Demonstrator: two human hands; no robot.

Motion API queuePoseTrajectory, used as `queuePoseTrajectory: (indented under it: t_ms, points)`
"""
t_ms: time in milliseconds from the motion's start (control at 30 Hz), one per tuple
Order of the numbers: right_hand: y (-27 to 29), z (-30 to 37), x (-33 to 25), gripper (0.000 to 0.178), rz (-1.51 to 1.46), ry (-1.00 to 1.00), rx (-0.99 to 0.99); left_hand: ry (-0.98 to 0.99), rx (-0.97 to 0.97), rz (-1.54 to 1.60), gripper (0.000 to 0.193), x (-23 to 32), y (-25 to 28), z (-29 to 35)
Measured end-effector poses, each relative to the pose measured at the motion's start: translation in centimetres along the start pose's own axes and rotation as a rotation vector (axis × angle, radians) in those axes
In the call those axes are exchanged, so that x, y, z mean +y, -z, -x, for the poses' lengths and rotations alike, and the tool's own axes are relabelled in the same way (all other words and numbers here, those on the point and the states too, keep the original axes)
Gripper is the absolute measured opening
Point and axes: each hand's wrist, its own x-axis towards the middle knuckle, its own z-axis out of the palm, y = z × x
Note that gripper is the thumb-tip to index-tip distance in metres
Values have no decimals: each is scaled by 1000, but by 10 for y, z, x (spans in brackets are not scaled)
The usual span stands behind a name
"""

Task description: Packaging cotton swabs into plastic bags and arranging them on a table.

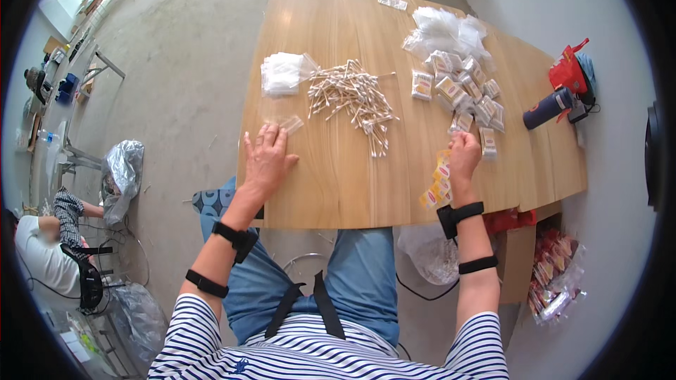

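The left hand (268, 165) is lying on the bench (331, 193), its extended fingers touching a clear bag (292, 124) near some cotton swabs (351, 95). The right hand (465, 155) is curling its fingers just beside a filled packet (462, 122), near yellow cards (441, 184); whether they are gripping it, I cannot tell.

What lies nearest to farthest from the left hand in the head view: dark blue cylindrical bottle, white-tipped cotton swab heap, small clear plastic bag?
1. Small clear plastic bag: by the left hand.
2. White-tipped cotton swab heap: ahead and to the right.
3. Dark blue cylindrical bottle: table's right side.
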Motion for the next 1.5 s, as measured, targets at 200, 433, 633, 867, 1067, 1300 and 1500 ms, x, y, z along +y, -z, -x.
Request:
queuePoseTrajectory:
  t_ms: [200, 433, 633, 867, 1067, 1300, 1500]
  points:
    - [-35, 106, -58, 14, -84, 313, -271, -41, 48, -25, 68, 38, 3, 70]
    - [-72, 214, -116, 29, 195, 664, -503, -138, 110, 121, 61, 58, 10, 115]
    - [-93, 224, -106, 20, 260, 586, -554, 8, 235, 561, 35, 24, 19, 154]
    - [-83, 225, -116, 9, 14, 586, -753, 590, -169, 1719, 32, 1, 7, 167]
    - [-68, 252, -176, 8, -178, 736, -1226, 618, -307, 2079, 42, -22, 15, 163]
    - [-103, 285, -222, 9, -201, 889, -1338, 523, -14, 2036, 26, -58, 30, 174]
    - [-134, 307, -247, 18, -275, 909, -1452, 414, 108, 1951, 27, -103, 41, 184]
